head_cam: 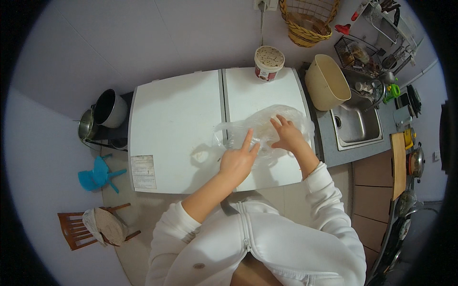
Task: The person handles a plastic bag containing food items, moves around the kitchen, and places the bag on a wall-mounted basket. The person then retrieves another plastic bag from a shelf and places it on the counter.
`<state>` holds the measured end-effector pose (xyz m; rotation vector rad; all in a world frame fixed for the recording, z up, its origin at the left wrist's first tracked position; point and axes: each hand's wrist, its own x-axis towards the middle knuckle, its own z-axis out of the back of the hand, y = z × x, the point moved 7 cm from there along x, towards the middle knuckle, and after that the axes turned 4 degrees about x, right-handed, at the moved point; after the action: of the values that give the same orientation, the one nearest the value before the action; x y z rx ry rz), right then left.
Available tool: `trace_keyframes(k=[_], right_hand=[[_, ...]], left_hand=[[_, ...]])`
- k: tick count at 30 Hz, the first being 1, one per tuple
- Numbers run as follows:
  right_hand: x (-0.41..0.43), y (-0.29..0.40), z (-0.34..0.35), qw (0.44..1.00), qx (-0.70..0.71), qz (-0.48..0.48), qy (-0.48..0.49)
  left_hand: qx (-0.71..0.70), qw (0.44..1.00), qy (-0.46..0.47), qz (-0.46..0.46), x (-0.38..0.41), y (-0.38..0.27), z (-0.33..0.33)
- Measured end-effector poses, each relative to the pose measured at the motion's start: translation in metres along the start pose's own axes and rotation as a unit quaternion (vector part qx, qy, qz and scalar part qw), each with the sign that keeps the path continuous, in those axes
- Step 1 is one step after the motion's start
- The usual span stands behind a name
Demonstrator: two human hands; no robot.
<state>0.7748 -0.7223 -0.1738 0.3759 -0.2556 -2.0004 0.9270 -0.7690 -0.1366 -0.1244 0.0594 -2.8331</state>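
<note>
A crumpled clear plastic bag (256,123) lies across the seam of a white two-panel top, toward its right side. Something pale shows through the film, too blurred to name. Over the bag's middle is my right hand (289,137), its fingers spread and curved with nothing seen in them. My left hand (236,161) is at the bag's near left edge, forefinger extended and thumb apart. Whether either hand touches the film I cannot tell. Left of my left hand sits a small white lump (199,156) on the white top (175,118).
Against the wall stands a lidded plastic tub (269,64). A cream plastic bin (323,84) is beside the steel sink (357,123) on the right. At left are a grey pot (111,109), blue plastic objects (98,175) and a wooden chair (73,230) bearing a sack (109,223).
</note>
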Motion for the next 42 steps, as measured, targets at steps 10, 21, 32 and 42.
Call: trace_keyframes(k=[10,21,32,42], right_hand=[[-0.002,-0.061,-0.007,0.998,0.043,-0.017,-0.05],[-0.017,-0.04,0.069,0.954,0.29,0.002,-0.073],[-0.07,-0.023,0.116,0.915,0.389,0.107,-0.003],[-0.096,-0.036,0.126,0.965,0.253,0.042,-0.058]], left_hand=[[-0.044,0.997,0.059,-0.004,0.001,0.004,-0.007],[-0.074,0.997,-0.009,0.0,0.008,0.008,0.01],[-0.193,0.976,-0.058,0.077,0.011,0.046,0.026],[-0.256,0.957,-0.135,0.01,0.003,0.055,0.071]])
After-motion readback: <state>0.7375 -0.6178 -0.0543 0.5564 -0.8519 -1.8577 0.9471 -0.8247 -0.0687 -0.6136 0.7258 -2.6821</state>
